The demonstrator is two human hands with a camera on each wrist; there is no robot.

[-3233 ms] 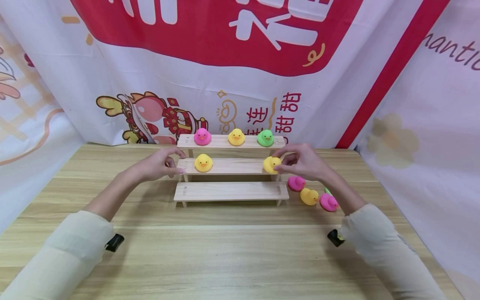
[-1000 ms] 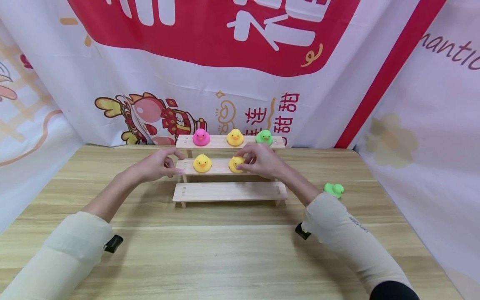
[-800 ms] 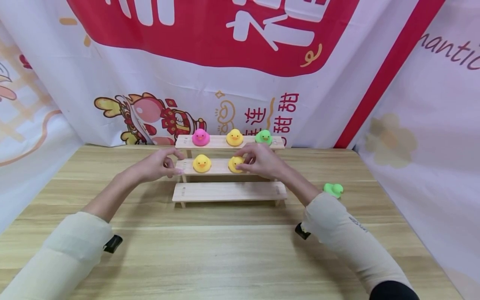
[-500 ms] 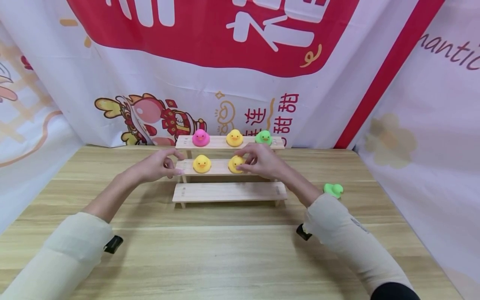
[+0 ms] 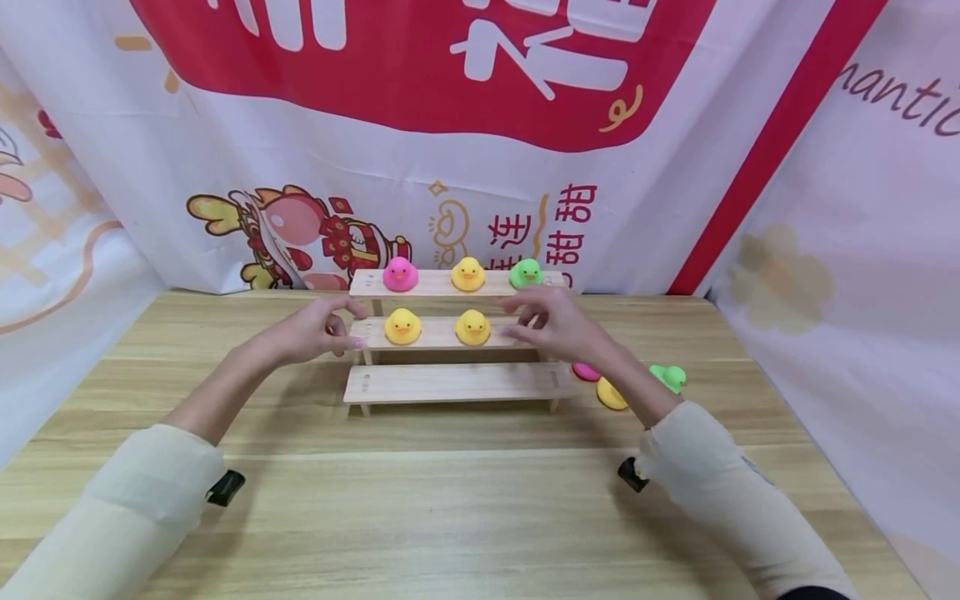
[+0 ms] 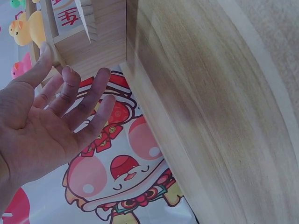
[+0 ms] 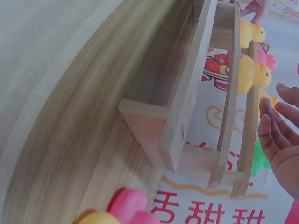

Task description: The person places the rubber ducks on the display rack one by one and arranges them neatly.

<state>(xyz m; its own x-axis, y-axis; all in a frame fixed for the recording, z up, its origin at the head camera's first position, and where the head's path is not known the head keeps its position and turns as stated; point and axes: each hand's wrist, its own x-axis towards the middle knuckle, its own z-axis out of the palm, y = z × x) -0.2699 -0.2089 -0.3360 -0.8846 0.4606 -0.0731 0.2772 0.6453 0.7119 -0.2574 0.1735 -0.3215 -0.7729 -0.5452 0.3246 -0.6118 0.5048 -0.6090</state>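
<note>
A three-tier wooden display stand [image 5: 457, 382] stands on the table. My left hand [image 5: 315, 331] holds the left end of its middle shelf, thumb at the front edge and index finger at the back. In the left wrist view the other fingers of that hand [image 6: 51, 126] spread loosely. Two yellow rubber ducks sit on the middle shelf, a left one [image 5: 402, 327] and a middle one [image 5: 473, 327]. Just right of the middle duck, my right hand [image 5: 558, 323] has its thumb and fingers apart with nothing between them. The right wrist view shows this hand [image 7: 285, 149] apart from the duck [image 7: 252, 75].
On the top shelf sit a pink duck [image 5: 401, 274], a yellow duck [image 5: 468, 274] and a green duck [image 5: 527, 273]. Right of the stand, a pink duck [image 5: 586, 371], a yellow duck [image 5: 611, 394] and a green duck [image 5: 667, 377] lie on the table, partly behind my right forearm. A printed cloth [image 5: 420, 158] hangs behind.
My right hand brought a yellow duck leftward along the middle shelf to its middle, then let go and drew back to the right. My left hand has stayed at the shelf end.
</note>
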